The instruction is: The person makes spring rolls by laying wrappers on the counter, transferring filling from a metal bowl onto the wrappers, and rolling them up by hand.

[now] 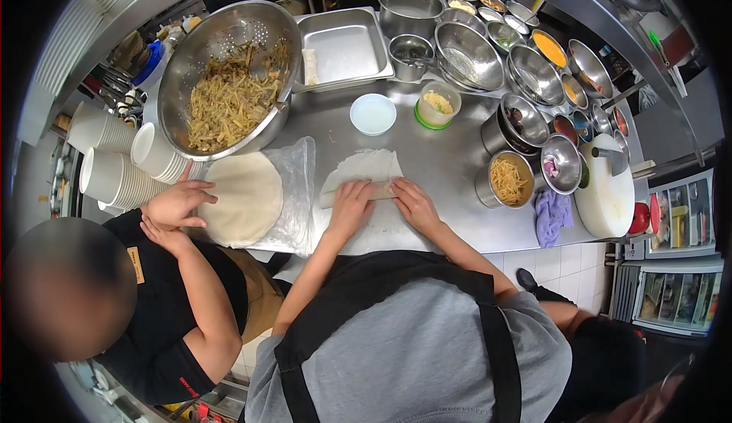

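A thin, pale spring roll wrapper point(364, 165) lies on the steel counter, its near part rolled into a cylinder. My left hand point(354, 199) is curled over the left part of that roll, fingers pressed on it. At the roll's right end, my right hand point(415, 199) grips with bent fingers. What is inside the roll is hidden. To the left, a stack of round wrappers point(244, 194) rests on a clear plastic sheet point(300, 187). Beyond my hands stand a small pale bowl point(373, 114) and a green-based tub of yellowish paste point(438, 104).
A big steel colander point(267, 30) of shredded filling stands back left, beside a steel tray point(343, 46) holding one finished roll point(310, 66). Steel bowls point(469, 56) crowd the back right. A co-worker's hands point(177, 203) are near the wrapper stack. Another person stands at right.
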Demonstrator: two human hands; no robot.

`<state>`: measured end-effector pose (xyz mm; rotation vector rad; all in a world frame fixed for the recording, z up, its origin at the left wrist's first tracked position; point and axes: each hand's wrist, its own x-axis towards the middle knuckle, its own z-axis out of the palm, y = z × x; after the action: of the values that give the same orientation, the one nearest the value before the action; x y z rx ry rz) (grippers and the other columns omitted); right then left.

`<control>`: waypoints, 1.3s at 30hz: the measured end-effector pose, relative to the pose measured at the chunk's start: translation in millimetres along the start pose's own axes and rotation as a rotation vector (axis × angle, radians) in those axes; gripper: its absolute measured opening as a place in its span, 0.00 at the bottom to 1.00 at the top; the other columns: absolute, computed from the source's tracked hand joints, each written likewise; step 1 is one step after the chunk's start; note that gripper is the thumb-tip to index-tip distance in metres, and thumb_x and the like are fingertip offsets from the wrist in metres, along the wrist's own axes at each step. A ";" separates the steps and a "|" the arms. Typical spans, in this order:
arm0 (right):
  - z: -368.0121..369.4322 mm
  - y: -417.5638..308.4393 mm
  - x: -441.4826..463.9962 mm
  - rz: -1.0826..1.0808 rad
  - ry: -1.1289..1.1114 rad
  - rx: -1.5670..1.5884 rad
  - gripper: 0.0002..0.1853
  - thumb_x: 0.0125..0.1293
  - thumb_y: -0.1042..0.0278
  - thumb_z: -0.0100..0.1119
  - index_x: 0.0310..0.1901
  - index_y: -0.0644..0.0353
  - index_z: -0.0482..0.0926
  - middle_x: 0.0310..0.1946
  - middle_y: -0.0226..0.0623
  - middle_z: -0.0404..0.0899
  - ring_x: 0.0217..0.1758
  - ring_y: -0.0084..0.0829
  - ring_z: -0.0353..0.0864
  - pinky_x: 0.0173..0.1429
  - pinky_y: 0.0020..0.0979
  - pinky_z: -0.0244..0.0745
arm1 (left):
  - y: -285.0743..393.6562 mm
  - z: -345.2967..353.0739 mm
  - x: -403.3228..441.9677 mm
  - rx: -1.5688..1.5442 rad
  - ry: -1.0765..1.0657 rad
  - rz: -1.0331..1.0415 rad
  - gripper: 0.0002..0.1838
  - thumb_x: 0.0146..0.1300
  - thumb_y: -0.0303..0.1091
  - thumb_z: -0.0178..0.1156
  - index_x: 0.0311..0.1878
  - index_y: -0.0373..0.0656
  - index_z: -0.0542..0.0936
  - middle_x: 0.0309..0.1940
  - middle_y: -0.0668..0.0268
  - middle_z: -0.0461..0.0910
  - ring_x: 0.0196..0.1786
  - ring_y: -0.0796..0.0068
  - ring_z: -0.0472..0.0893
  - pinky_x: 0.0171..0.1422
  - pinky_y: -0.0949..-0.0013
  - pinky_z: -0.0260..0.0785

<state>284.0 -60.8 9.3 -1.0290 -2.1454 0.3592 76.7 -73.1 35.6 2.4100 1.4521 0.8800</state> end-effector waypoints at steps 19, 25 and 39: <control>-9.2 2.7 8.3 -0.034 -0.027 -0.029 0.11 0.59 0.73 0.56 0.44 0.61 0.80 0.50 0.38 0.78 0.59 0.37 0.74 0.64 0.42 0.65 | -28.3 -11.7 -44.0 0.367 0.150 -0.076 0.20 0.50 0.25 0.57 0.49 0.46 0.78 0.37 0.65 0.75 0.42 0.67 0.74 0.49 0.62 0.61; -7.6 7.2 6.6 -0.031 -0.044 0.003 0.14 0.57 0.74 0.58 0.47 0.61 0.79 0.51 0.38 0.78 0.59 0.39 0.73 0.64 0.42 0.64 | -17.4 -9.7 -44.0 0.055 0.262 -0.394 0.21 0.52 0.22 0.59 0.52 0.43 0.75 0.32 0.61 0.76 0.35 0.62 0.76 0.41 0.63 0.63; -11.8 9.1 10.5 -0.010 -0.102 0.039 0.15 0.53 0.74 0.60 0.45 0.60 0.78 0.49 0.36 0.78 0.59 0.36 0.72 0.66 0.43 0.61 | -14.4 -2.0 -40.9 -0.258 0.263 -0.320 0.24 0.51 0.26 0.62 0.55 0.40 0.74 0.46 0.54 0.78 0.48 0.56 0.76 0.54 0.60 0.67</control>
<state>293.0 -47.7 17.9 -0.9972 -2.2239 0.4561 50.9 -101.2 14.9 1.8669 1.6361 1.2471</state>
